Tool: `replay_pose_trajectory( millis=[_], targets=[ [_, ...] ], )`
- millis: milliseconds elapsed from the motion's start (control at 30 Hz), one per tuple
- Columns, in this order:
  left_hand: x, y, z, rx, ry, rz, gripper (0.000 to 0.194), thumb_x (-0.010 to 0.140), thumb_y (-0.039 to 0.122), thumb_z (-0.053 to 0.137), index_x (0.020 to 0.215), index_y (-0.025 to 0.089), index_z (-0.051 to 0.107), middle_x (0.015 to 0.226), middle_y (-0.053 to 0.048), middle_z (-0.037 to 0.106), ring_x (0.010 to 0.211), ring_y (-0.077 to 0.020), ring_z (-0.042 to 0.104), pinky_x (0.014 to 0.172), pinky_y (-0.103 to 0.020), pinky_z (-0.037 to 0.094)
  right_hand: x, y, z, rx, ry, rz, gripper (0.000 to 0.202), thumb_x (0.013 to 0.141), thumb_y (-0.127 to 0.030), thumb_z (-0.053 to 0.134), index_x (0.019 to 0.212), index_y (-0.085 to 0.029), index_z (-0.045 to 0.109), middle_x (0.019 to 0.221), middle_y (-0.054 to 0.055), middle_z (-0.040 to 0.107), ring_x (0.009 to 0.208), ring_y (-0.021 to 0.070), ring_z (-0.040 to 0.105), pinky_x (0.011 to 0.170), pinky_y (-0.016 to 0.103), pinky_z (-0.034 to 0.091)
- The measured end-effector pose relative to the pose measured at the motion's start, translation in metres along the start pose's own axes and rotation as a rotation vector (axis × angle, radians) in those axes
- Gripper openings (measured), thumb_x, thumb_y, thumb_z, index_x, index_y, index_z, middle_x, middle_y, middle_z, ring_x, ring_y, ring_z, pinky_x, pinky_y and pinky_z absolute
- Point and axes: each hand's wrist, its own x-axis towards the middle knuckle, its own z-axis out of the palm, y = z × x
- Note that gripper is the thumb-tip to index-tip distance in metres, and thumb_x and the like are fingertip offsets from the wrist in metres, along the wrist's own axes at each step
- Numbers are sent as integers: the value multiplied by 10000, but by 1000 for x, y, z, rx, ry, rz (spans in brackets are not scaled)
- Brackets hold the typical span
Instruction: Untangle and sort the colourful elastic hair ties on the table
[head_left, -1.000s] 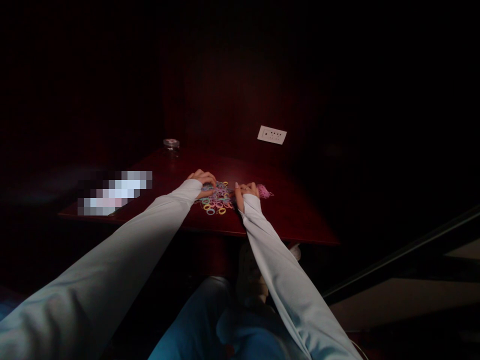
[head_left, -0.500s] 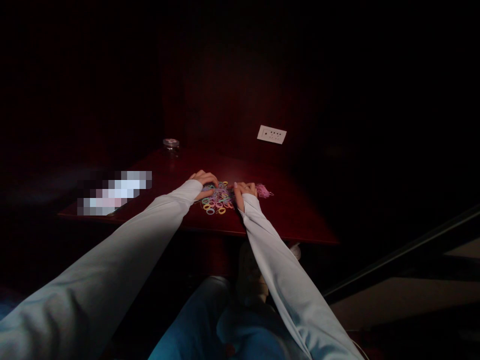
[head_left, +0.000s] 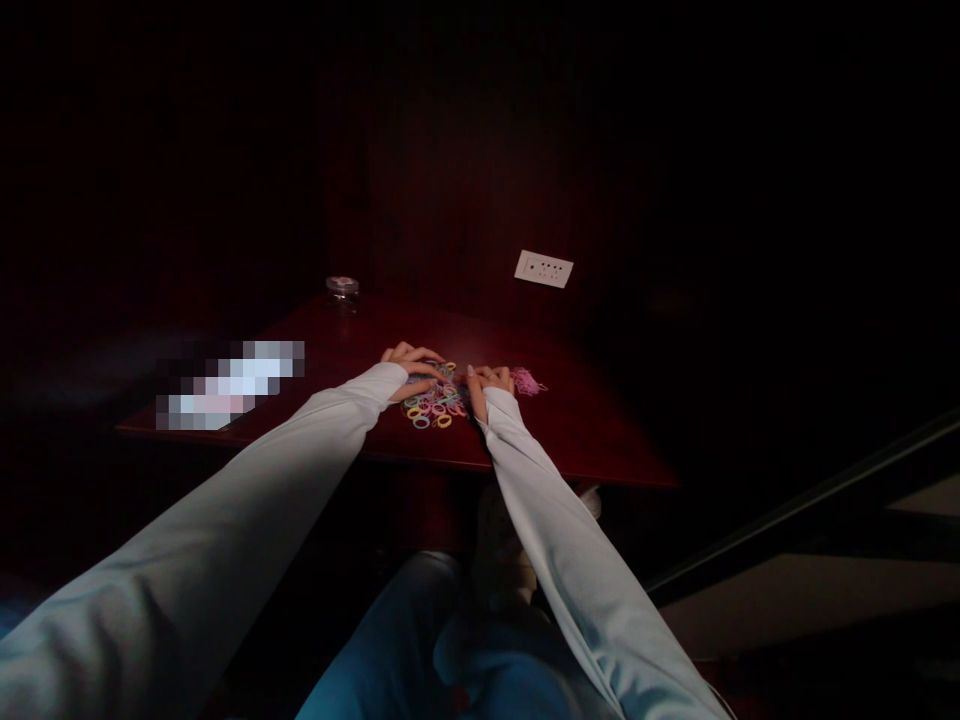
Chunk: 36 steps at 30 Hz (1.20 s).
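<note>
A loose pile of small coloured hair ties, in pink, yellow, purple and blue, lies on the dark red table. Over the left and far side of it reaches my left hand, with its fingers stretched out and the thumb apart from them. My right hand rests at the pile's right edge, its fingers curled in; what they hold, if anything, is hidden. Just beyond the right hand sits a separate bunch of pink hair ties.
A clear lidded jar stands at the back left of the table. A blurred-out bright flat object lies at the left edge. On the back panel is a white socket plate. My knees are below the table's front edge.
The fingers of my left hand have straightened and moved right, further over the pile. My right hand stays almost where it was, and the pink bunch looks the same.
</note>
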Motion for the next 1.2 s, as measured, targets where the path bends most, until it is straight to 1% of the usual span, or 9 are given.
replay_pose_trajectory(
  millis=[167, 400, 533, 600, 667, 733, 900, 1067, 1200],
  targets=[
    [0, 0, 0, -6, -15, -7, 259, 923, 424, 577, 1093, 430, 772, 1375, 45, 631, 1144, -284, 440, 989, -479, 305, 1, 4, 3, 7, 25, -1, 506, 1076, -420, 314, 981, -278, 791, 1148, 27, 716, 1108, 236, 435, 989, 383, 309],
    [-1, 0, 0, 12, -8, -23, 273, 925, 397, 566, 1113, 410, 764, 1372, 39, 632, 1139, -280, 437, 988, -474, 311, 3, 2, 3, 15, 28, 11, 471, 1078, -386, 323, 1038, -282, 781, 1141, 31, 715, 1123, 230, 449, 1009, 371, 314],
    [-1, 0, 0, 11, 1, -31, 239, 911, 390, 572, 1060, 357, 757, 1366, 28, 638, 1155, -286, 450, 989, -475, 316, 4, 3, 4, 45, 13, 27, 487, 1081, -379, 304, 1031, -290, 781, 1152, 30, 709, 1119, 230, 447, 1000, 367, 304],
    [-1, 1, 0, 7, 5, -39, 250, 906, 399, 576, 1091, 349, 737, 1367, 21, 636, 1165, -291, 452, 988, -475, 321, 4, 3, 5, 49, 2, 21, 496, 1081, -390, 295, 1037, -284, 777, 1154, 35, 706, 1121, 235, 443, 991, 368, 301],
    [0, 1, -1, 8, 3, -39, 296, 901, 395, 578, 1165, 364, 710, 1371, 14, 631, 1162, -294, 453, 987, -479, 325, 5, 3, 5, 44, -8, 17, 498, 1081, -401, 289, 1054, -278, 771, 1170, 35, 703, 1126, 236, 440, 989, 366, 300],
    [-1, 1, -1, 12, -6, -26, 323, 895, 383, 582, 1196, 378, 702, 1375, 12, 626, 1157, -296, 451, 988, -482, 324, 4, 3, 4, 34, -20, 22, 491, 1081, -401, 289, 1073, -273, 763, 1195, 33, 697, 1133, 233, 436, 996, 365, 300],
    [-1, -1, -1, 7, -31, 2, 296, 886, 370, 585, 1137, 401, 738, 1364, 24, 628, 1134, -289, 448, 987, -485, 320, 4, 3, 4, 25, -38, 0, 488, 1079, -412, 290, 1076, -295, 764, 1185, 28, 695, 1123, 228, 439, 995, 369, 321],
    [-1, -2, -1, -4, -32, 4, 267, 898, 396, 584, 1103, 401, 754, 1364, 31, 629, 1130, -282, 449, 979, -471, 324, 3, 4, 5, 46, -31, -31, 516, 1079, -427, 271, 1064, -307, 772, 1188, 15, 696, 1111, 223, 442, 999, 372, 336],
    [-1, -1, 0, -6, -35, 2, 255, 905, 405, 582, 1083, 386, 763, 1364, 28, 627, 1124, -275, 451, 980, -467, 324, 2, 4, 5, 32, -55, -39, 488, 1077, -429, 288, 1118, -317, 761, 1239, 4, 685, 1122, 219, 442, 1011, 365, 346]
  ],
)
